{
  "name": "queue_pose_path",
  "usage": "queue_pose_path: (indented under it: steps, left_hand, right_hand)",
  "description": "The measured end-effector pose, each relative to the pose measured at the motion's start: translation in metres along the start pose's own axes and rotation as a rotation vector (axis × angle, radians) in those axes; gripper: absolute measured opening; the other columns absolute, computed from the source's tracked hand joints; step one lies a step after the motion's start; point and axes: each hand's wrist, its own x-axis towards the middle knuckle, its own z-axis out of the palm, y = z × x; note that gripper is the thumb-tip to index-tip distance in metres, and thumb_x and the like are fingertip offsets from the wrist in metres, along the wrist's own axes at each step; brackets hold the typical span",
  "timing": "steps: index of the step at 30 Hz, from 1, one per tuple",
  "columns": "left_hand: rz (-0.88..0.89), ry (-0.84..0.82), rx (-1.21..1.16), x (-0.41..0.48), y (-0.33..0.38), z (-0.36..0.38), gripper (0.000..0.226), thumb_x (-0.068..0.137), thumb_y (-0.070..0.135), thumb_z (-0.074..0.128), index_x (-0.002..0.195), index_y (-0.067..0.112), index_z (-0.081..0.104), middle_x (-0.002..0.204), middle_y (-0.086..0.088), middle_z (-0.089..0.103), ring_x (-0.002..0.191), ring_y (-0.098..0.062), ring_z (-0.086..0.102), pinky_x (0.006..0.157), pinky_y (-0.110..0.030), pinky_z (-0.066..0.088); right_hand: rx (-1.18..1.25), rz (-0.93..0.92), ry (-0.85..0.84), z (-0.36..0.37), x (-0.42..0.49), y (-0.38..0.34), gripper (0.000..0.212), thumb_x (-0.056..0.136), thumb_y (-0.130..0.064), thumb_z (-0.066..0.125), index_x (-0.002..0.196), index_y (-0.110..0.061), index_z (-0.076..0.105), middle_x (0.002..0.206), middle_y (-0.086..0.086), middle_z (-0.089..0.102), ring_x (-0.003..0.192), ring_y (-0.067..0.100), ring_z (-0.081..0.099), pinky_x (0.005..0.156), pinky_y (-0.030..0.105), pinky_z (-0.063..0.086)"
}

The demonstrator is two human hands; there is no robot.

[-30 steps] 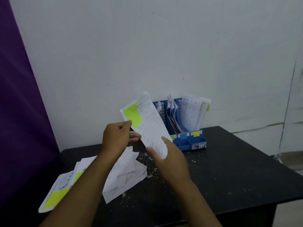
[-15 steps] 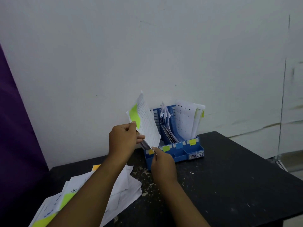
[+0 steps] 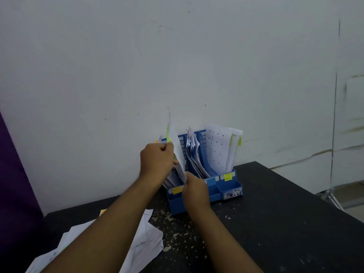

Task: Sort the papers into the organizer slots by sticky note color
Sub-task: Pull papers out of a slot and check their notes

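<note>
Blue plastic organizer (image 3: 229, 191) stands at the back edge of the black table (image 3: 275, 223), against the white wall (image 3: 177, 56). The left hand (image 3: 156, 161) pinches one sheet (image 3: 175, 138) at mid-height between thumb and curled fingers. The right hand (image 3: 195, 191) pinches the same sheet at its lower end. The sheet stands nearly upright, seen edge-on, with a green sticky note (image 3: 168, 133) on its left face. Its lower end meets the leftmost slot; how deep it sits is hidden behind the hands. The middle and right slots hold standing papers (image 3: 218, 148). A loose pile (image 3: 145, 245) lies at the front left corner, partly under the left forearm.
</note>
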Motion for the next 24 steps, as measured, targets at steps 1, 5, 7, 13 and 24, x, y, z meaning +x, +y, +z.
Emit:
queue_pose_path:
  steps: [1,5,7,13,24]
  left_hand:
    - [0.002,-0.007,0.007,0.006,-0.001,0.003,0.042,0.105,0.026,0.057,0.075,0.005,0.076,0.059,-0.002,0.074,0.057,-0.018,0.076,0.068,-0.037,0.067]
    - [0.007,-0.021,0.048,0.03,-0.011,0.015,0.041,0.104,0.025,0.058,0.079,-0.002,0.076,0.061,-0.007,0.074,0.057,-0.015,0.076,0.071,-0.047,0.067]
    - [-0.007,-0.026,0.052,0.04,-0.017,0.021,0.041,0.105,0.024,0.057,0.086,-0.008,0.075,0.07,-0.014,0.076,0.056,-0.013,0.075,0.073,-0.049,0.067]
    - [-0.001,-0.076,0.046,0.041,-0.049,0.033,0.034,0.104,0.019,0.057,0.082,0.004,0.078,0.07,-0.008,0.077,0.058,-0.014,0.075,0.078,-0.047,0.066]
    - [0.026,-0.068,0.083,0.009,-0.112,0.015,0.036,0.103,0.017,0.061,0.071,0.025,0.073,0.079,-0.005,0.078,0.059,-0.008,0.074,0.072,-0.046,0.067]
  right_hand:
    - [-0.006,0.003,0.001,0.0,0.006,0.001,0.025,0.102,-0.003,0.055,0.108,-0.027,0.058,0.091,0.003,0.054,0.083,0.016,0.049,0.054,0.02,0.031]
    - [-0.034,-0.019,0.016,0.011,0.034,0.008,0.048,0.101,0.001,0.055,0.143,-0.022,0.054,0.107,0.01,0.071,0.096,0.026,0.069,0.074,0.035,0.058]
    - [-0.052,-0.028,0.003,0.016,0.047,0.011,0.053,0.1,0.004,0.054,0.146,-0.021,0.05,0.112,0.013,0.071,0.1,0.028,0.069,0.079,0.039,0.06]
    - [-0.119,-0.097,0.048,0.033,0.077,0.017,0.018,0.103,-0.011,0.054,0.115,-0.024,0.054,0.092,0.001,0.066,0.081,0.021,0.065,0.06,0.029,0.046]
    - [-0.179,0.016,-0.044,0.059,0.075,0.022,0.037,0.104,-0.011,0.051,0.141,-0.009,0.052,0.11,0.017,0.072,0.098,0.032,0.07,0.072,0.039,0.058]
